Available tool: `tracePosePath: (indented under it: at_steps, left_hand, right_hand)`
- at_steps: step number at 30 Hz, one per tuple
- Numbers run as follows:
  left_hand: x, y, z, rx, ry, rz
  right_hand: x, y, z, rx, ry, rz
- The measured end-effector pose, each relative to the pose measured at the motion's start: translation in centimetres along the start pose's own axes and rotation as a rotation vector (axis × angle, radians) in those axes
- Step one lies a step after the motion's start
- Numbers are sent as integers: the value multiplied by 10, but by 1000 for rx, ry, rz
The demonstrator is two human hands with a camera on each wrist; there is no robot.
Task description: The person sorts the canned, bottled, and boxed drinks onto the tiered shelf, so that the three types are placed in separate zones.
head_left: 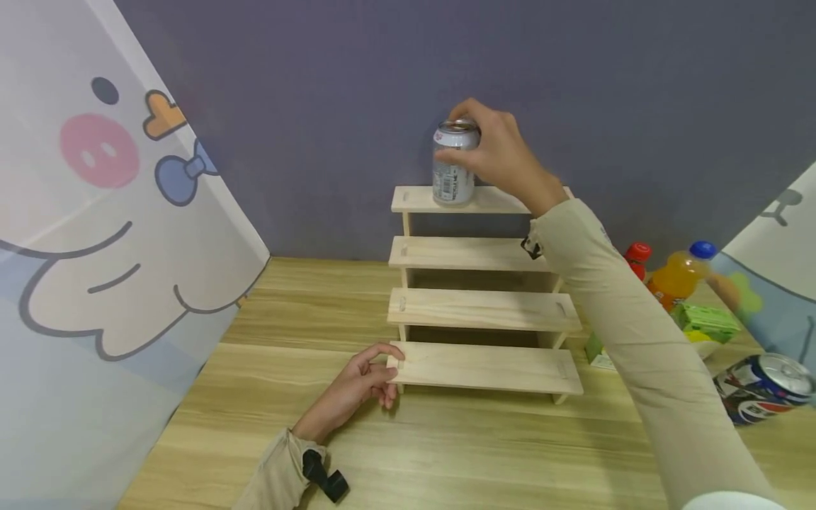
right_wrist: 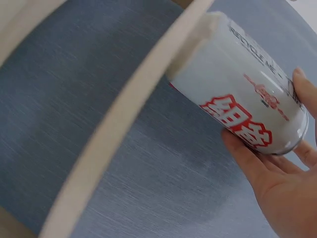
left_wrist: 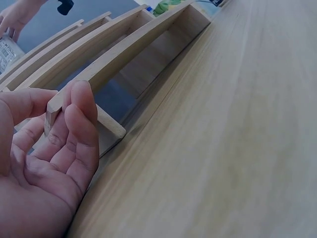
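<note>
A four-step wooden display rack [head_left: 484, 309] stands on the table against the grey wall. On its top step, toward the left end, a white drink can [head_left: 454, 170] stands upright. My right hand [head_left: 500, 152] grips the can around its upper part, thumb on the near side and fingers behind. Red characters show on the can [right_wrist: 247, 94] in the right wrist view. At the lowest step's left end, my left hand [head_left: 363, 382] pinches the board's edge between thumb and fingers. The left wrist view shows the left hand [left_wrist: 49, 153] curled around that board corner.
Right of the rack are a red-capped bottle [head_left: 637, 256], an orange drink bottle [head_left: 678, 276], a green carton [head_left: 707, 322] and a dark blue soda can [head_left: 761, 386]. The right forearm crosses in front of the rack's right side. Cartoon-printed panels [head_left: 127, 212] flank the table.
</note>
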State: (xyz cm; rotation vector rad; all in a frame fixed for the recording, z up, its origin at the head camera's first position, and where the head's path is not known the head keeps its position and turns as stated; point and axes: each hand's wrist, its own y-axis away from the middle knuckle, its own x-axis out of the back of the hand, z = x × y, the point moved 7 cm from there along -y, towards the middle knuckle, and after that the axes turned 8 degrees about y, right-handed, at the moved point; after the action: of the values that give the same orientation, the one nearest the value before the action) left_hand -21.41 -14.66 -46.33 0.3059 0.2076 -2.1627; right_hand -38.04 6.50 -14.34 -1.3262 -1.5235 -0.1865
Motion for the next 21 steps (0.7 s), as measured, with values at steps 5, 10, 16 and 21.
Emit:
tracePosePath:
  at_steps: [5, 10, 16, 21]
  left_hand:
    - [-2, -3, 2, -19, 2, -20]
    - [0, -3, 4, -19, -4, -8]
    - [5, -1, 5, 8, -11, 20]
    - [8, 3, 6, 19, -18, 30]
  right_hand:
    - [0, 2, 6, 7, -23, 68]
    - [-2, 2, 4, 32, -26, 92]
    - [-1, -1, -1, 40, -27, 95]
    - [-3, 2, -2, 32, 29, 57]
